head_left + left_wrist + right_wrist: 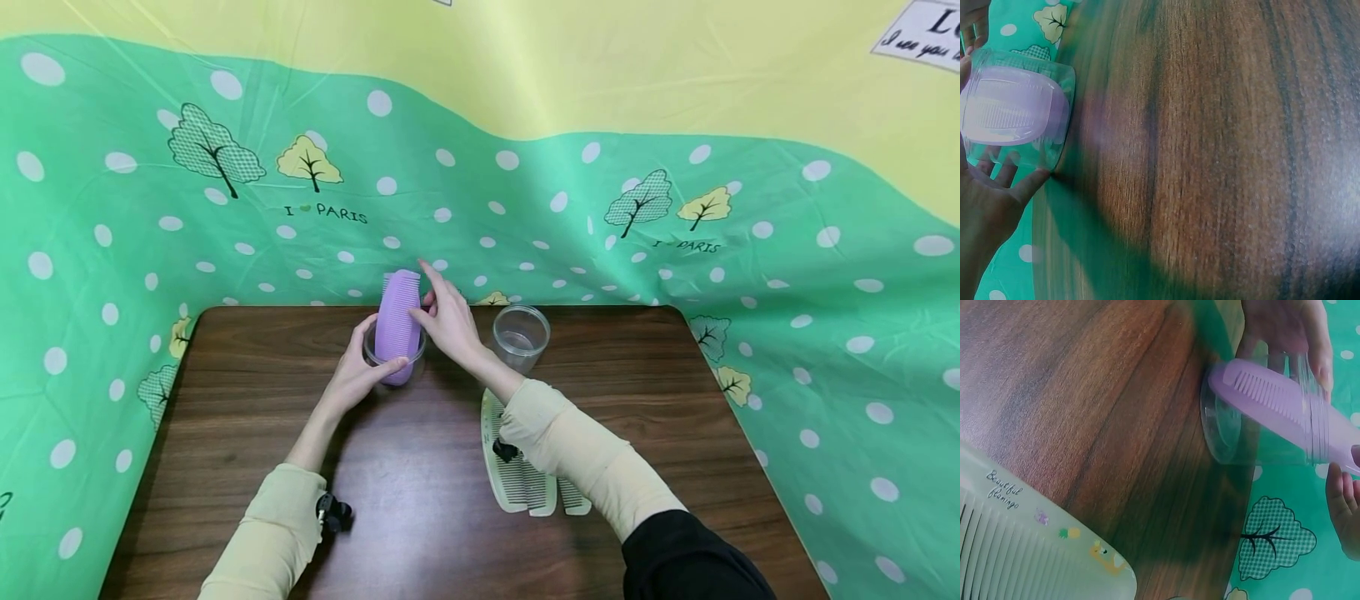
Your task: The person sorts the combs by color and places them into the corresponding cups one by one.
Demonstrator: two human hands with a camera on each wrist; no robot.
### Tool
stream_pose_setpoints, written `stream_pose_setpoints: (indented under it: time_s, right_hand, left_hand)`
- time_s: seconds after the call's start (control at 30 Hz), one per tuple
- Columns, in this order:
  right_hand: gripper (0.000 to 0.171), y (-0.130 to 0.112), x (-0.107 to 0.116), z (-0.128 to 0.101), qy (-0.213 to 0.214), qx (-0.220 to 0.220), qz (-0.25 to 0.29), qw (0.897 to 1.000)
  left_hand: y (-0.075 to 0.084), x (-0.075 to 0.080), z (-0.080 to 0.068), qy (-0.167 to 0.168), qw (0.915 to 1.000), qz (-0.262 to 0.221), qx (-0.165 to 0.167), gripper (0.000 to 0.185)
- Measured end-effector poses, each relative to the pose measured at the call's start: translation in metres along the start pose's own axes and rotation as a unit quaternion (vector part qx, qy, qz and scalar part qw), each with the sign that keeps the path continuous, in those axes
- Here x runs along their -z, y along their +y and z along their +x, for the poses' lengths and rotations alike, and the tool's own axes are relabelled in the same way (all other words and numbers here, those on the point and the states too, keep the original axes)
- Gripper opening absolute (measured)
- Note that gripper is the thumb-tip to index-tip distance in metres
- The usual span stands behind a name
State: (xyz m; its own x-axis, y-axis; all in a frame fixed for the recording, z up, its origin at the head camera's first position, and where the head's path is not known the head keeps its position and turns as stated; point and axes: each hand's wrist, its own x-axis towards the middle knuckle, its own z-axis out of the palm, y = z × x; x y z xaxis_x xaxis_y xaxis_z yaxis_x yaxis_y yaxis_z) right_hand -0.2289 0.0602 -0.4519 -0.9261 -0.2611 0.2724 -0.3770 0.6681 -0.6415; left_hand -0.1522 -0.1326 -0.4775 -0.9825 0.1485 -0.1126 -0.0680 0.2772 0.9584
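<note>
Purple comb [397,321] standing tilted in a clear plastic cup [372,354] near the far edge of the brown wooden tabletop [420,508], teeth turned right, top poking well above the rim. Left hand [358,371] curled round the cup from its left side, grip clamped on the clear wall. Right hand [448,321] touching the comb's upper right edge with thumb and fingertips, grip pinched lightly on it, forefinger raised. Second clear cup [520,336] just right of that hand, upright. Pale green combs [517,475] lying flat under the right sleeve. Green spotted cloth [787,275] hanging round the tabletop.
</note>
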Motion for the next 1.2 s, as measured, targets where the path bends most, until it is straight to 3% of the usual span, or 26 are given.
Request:
stream_pose_setpoints:
  time_s: [0.27, 0.5, 0.6, 0.7, 0.93, 1.2]
  right_hand:
    - [0.074, 0.002, 0.014, -0.006, 0.014, -0.012, 0.035, 0.999]
    - [0.075, 0.003, 0.026, -0.019, 0.022, -0.011, 0.067, 0.997]
    - [0.075, 0.003, 0.028, -0.025, 0.016, -0.01, 0.075, 0.997]
    - [0.074, 0.003, 0.031, -0.032, 0.011, -0.007, 0.074, 0.997]
    - [0.07, 0.004, 0.039, -0.052, 0.001, 0.002, 0.069, 0.998]
    - [0.069, 0.007, 0.048, -0.085, -0.01, -0.008, 0.07, 0.997]
  left_hand:
    - [-0.005, -0.001, 0.003, 0.001, 1.0, 0.001, 0.003, 0.094]
    - [-0.038, -0.004, 0.017, 0.015, 0.9998, -0.012, -0.009, 0.097]
    - [-0.043, -0.003, 0.019, 0.021, 0.9996, -0.008, -0.016, 0.098]
    - [-0.045, -0.003, 0.018, 0.024, 0.9995, -0.008, -0.017, 0.098]
    - [-0.008, 0.0, 0.0, 0.005, 0.9999, -0.013, 0.003, 0.096]
    - [-0.035, -0.006, 0.014, 0.009, 0.9998, -0.018, 0.007, 0.102]
